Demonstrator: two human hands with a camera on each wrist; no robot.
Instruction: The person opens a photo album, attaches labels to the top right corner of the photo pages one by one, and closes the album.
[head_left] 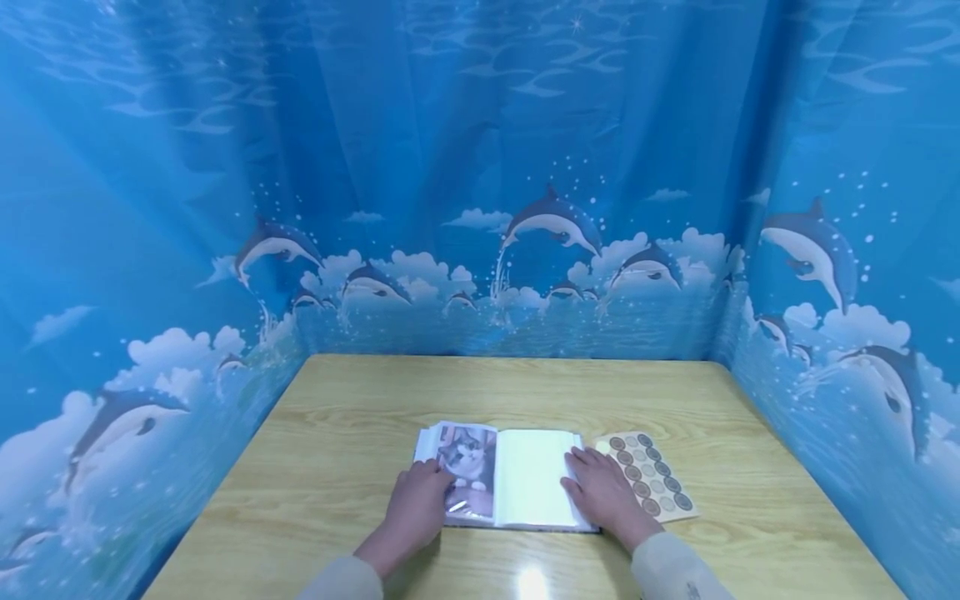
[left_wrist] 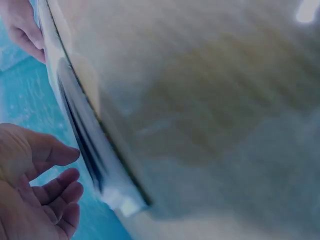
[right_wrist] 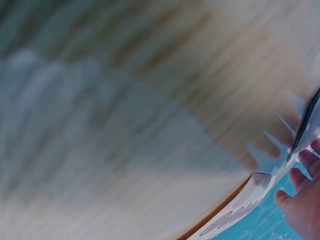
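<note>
A photo album (head_left: 534, 483) lies spread on the table in the head view. Its left page shows a cat photo (head_left: 474, 458) in a clear sleeve, while the right page is pale and blank. My left hand (head_left: 422, 502) is at the album's left edge, fingers over the photo's side. In the left wrist view this hand (left_wrist: 42, 180) has loosely bent fingers beside the album's edge (left_wrist: 95, 135), thumb apart from them. My right hand (head_left: 604, 493) rests on the right page's outer edge with spread fingers; the right wrist view shows those fingers (right_wrist: 299, 177) extended.
Partly under my right hand and forearm lies a sheet of round stickers (head_left: 651, 477), dark and light in rows. The wooden table (head_left: 360, 400) reaches back to a blue dolphin-print curtain (head_left: 420, 167), which also hangs along both sides.
</note>
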